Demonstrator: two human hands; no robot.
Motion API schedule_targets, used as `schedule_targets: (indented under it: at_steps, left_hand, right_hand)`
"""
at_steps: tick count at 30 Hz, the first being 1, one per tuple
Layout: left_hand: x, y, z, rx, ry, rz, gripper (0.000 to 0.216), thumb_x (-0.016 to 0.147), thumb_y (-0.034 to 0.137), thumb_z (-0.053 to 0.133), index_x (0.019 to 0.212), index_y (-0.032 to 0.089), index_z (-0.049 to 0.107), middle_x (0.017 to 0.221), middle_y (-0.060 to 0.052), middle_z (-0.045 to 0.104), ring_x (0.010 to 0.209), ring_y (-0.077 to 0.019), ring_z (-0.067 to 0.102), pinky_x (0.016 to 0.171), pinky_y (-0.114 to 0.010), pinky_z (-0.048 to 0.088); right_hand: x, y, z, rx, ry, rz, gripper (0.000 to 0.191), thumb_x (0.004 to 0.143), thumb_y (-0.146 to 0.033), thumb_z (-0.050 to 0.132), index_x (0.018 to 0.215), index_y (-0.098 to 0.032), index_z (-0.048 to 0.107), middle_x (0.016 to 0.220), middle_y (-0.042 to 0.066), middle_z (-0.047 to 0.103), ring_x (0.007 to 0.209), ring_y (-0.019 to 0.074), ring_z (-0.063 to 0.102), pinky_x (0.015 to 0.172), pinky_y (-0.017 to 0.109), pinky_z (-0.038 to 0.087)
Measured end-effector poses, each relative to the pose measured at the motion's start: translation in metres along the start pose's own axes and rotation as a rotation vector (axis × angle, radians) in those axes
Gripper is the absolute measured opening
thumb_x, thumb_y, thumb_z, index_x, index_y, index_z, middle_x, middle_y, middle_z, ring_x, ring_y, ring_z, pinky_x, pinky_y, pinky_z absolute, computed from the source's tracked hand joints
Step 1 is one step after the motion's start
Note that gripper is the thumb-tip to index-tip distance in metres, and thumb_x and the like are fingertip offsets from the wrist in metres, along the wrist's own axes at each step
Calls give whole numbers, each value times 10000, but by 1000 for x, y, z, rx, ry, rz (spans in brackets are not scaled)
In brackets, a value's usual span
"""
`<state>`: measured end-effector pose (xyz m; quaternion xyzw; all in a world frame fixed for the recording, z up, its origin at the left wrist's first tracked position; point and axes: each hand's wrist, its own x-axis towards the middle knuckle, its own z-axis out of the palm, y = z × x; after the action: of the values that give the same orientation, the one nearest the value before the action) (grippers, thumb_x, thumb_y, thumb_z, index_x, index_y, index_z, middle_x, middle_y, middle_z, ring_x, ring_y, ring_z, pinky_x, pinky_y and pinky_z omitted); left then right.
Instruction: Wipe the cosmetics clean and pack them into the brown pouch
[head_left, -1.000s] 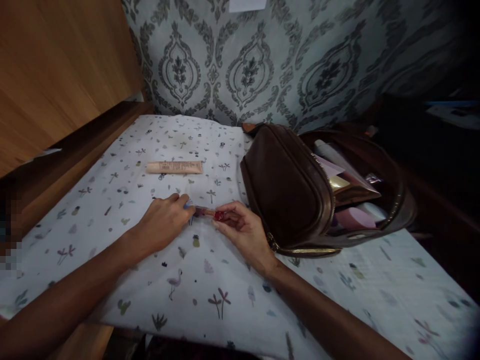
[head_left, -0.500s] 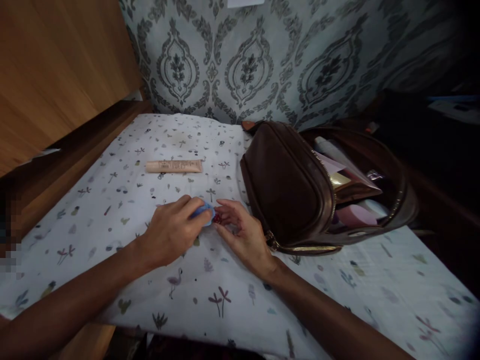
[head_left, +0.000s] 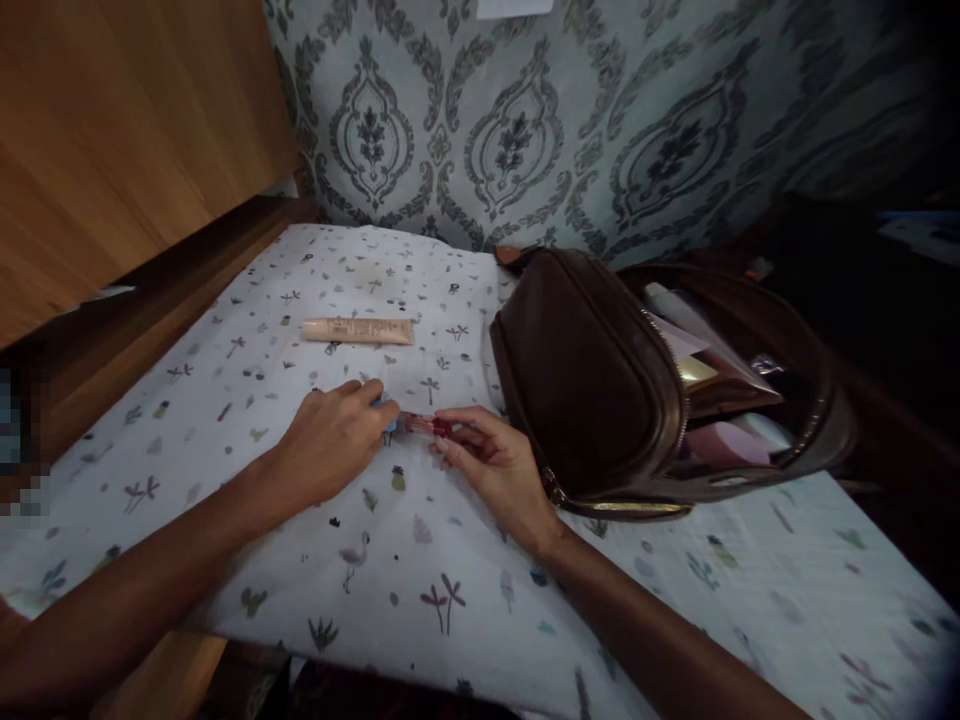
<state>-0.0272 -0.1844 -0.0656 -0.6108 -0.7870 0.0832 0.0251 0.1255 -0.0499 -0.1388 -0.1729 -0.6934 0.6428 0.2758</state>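
Between my two hands lies a slim, see-through reddish stick (head_left: 418, 425), held roughly level just above the cloth. My left hand (head_left: 334, 440) is closed on a blue piece (head_left: 389, 428) at its left end, most of which the fingers cover. The thumb and fingers of my right hand (head_left: 499, 465) pinch the dark red right end. Whether the blue piece and the stick are joined or apart, I cannot tell. Beyond my left hand, a beige squeeze tube (head_left: 358, 331) lies flat on the cloth.
An open brown cosmetics bag (head_left: 585, 370) stands close to my right hand, its zip undone. Inside are a pink rounded item (head_left: 727, 443), a shiny gold-pink packet (head_left: 739, 375) and a pale tube (head_left: 675, 305). A patterned white cloth (head_left: 420, 600) covers the table; a wooden cabinet (head_left: 142, 130) borders the left.
My left hand has drawn left, away from my right hand. More of the reddish stick shows between them, and less of the blue piece. The view has shifted slightly.
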Motion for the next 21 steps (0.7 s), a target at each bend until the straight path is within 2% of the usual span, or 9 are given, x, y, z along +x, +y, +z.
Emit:
schedule_targets:
  at_steps: [4, 8, 10, 14, 18, 21]
  left_hand:
    - [-3, -2, 0, 18, 23, 57, 249, 905, 43, 514, 1006, 194, 685, 999, -60, 649, 866, -234, 646, 503, -291, 317]
    - [-6, -4, -1, -16, 20, 104, 240, 912, 47, 511, 980, 197, 686, 954, -46, 642, 808, -214, 639, 512, -299, 303]
    - [-7, -4, -2, -52, 9, 105, 248, 932, 60, 485, 968, 198, 688, 942, -41, 645, 787, -204, 636, 515, -300, 291]
    - [-6, -6, -6, -106, -44, 77, 243, 924, 73, 493, 965, 198, 698, 951, -36, 660, 785, -196, 640, 527, -295, 289]
    - [-6, -16, -10, -162, -124, 96, 242, 892, 60, 509, 846, 206, 697, 895, -11, 675, 748, -180, 641, 546, -289, 310]
    - [-8, -22, -13, -199, -43, 94, 231, 884, 77, 536, 857, 216, 719, 876, 1, 681, 736, -173, 645, 558, -279, 357]
  right_hand:
    - [2, -3, 0, 36, 0, 68, 284, 755, -393, 813, 952, -213, 718, 838, 14, 724, 643, 138, 658, 648, 294, 589]
    - [2, -3, -3, -92, 26, 7, 182, 821, -366, 737, 911, -209, 734, 815, 21, 723, 673, 144, 661, 674, 299, 577]
    - [1, -3, -3, -153, 50, -28, 186, 827, -342, 729, 962, -215, 742, 866, 33, 738, 752, 160, 682, 721, 307, 575]
    - [0, -1, -3, -169, 64, -67, 317, 818, -319, 747, 1121, -233, 705, 944, 44, 757, 871, 186, 716, 789, 328, 589]
    - [-1, 2, -3, -200, 63, -135, 325, 848, -308, 719, 1165, -245, 676, 988, 46, 755, 905, 188, 723, 827, 337, 603]
    - [-3, 4, -4, -267, 50, -202, 357, 872, -286, 697, 1224, -252, 650, 1043, 49, 750, 926, 185, 721, 852, 340, 606]
